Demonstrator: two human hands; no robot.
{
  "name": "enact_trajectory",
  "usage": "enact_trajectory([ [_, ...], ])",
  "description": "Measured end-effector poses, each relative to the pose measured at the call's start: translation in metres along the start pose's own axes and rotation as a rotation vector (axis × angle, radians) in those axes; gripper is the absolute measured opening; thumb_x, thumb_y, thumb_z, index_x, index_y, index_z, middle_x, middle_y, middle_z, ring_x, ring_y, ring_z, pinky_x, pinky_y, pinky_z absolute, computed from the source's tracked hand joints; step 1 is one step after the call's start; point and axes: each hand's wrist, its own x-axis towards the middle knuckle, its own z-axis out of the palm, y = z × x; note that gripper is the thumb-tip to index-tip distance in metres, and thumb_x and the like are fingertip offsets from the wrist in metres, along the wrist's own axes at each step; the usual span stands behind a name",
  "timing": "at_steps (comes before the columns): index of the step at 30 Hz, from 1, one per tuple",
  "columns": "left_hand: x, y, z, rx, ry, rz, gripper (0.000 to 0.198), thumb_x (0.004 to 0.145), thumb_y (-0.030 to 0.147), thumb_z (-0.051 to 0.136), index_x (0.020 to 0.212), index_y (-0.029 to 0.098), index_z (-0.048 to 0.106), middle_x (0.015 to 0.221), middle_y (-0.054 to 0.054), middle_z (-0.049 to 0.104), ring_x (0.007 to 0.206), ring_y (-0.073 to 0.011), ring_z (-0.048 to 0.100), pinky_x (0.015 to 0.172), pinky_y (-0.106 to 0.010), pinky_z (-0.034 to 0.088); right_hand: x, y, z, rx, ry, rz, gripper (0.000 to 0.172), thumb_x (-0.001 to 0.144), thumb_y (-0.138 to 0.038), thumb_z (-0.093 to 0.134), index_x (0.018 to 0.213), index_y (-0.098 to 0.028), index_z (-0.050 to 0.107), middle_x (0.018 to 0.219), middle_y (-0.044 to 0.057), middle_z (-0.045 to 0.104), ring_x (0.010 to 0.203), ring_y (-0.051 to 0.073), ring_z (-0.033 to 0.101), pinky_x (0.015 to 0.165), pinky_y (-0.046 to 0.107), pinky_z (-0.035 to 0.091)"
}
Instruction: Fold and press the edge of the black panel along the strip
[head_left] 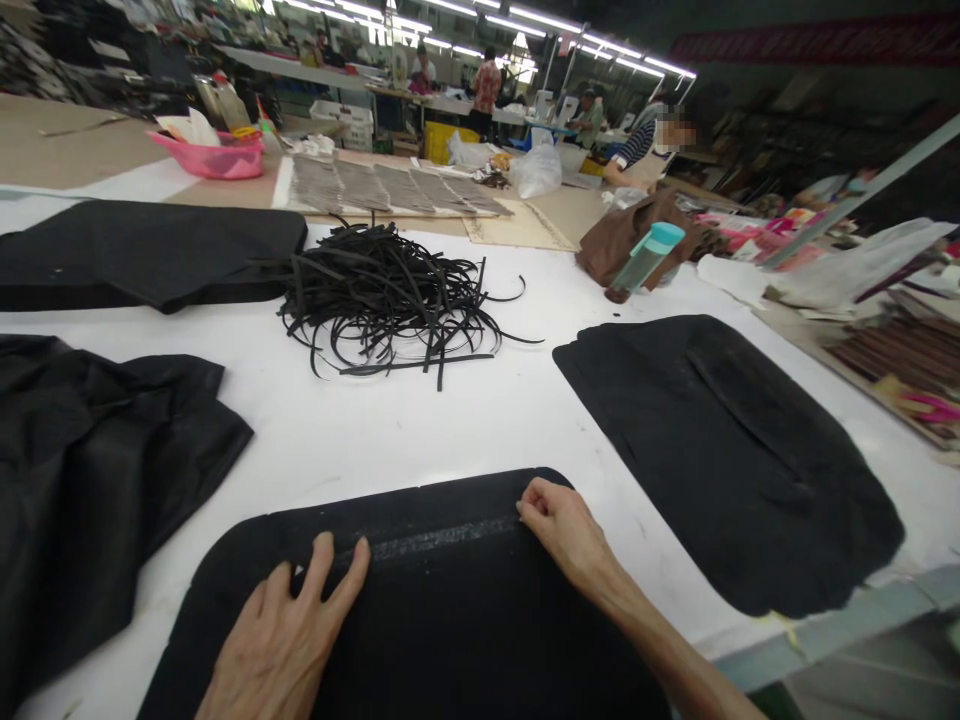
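Left hand [281, 640] flat, fingers spread, on black rounded-corner fabric panel [450, 630] at near edge of white table [450, 420]. Right hand [559, 525] on same panel, fingers curled at right end of glossy grey strip [442, 538]; grip unclear. Tangle of thin black strips [390, 300] beyond. Second black fabric panel [727, 460] to right. Crumpled black cloth [97, 470] to left.

- The panel [450, 610] lies at the near edge of the table [450, 420].
- The strips [390, 300] lie behind it.
- A second panel [727, 460] lies right, a cloth heap [90, 470] left.
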Motion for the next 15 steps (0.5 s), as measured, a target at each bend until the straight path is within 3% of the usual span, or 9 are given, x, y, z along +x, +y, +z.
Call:
enact_trajectory([
  [7,0.002,0.003,-0.019,-0.052,-0.052,-0.084,0.056,0.077,0.005,0.049,0.126,0.032,0.048,0.116,-0.01,0.059,0.093,-0.03,0.058,0.092,-0.048,0.038,-0.002,0.005,0.006,-0.043,0.045,-0.021,0.015,0.08,-0.027,0.047,0.068,-0.022,0.041,0.055,-0.006,0.048,0.053,0.012,0.046,0.05,0.024,0.026],
  [11,0.006,0.008,-0.016,-0.101,-0.028,-0.118,0.05,0.078,0.006,0.048,0.122,0.029,0.053,0.118,-0.01,0.058,0.105,-0.034,0.053,0.095,-0.053,0.035,-0.003,0.007,0.006,-0.144,0.081,-0.025,0.017,0.081,-0.029,0.051,0.069,-0.022,0.04,0.056,-0.005,0.049,0.055,0.013,0.047,0.052,0.025,0.026],
  [15,0.011,0.014,-0.005,-0.148,0.061,-0.003,0.048,0.075,-0.001,0.04,0.115,0.018,0.059,0.118,-0.01,0.058,0.109,-0.0262,0.051,0.097,-0.041,0.039,-0.008,0.004,0.009,-0.282,0.157,-0.089,0.012,0.085,-0.028,0.048,0.075,-0.022,0.044,0.062,-0.004,0.052,0.056,0.014,0.048,0.052,0.026,0.028],
])
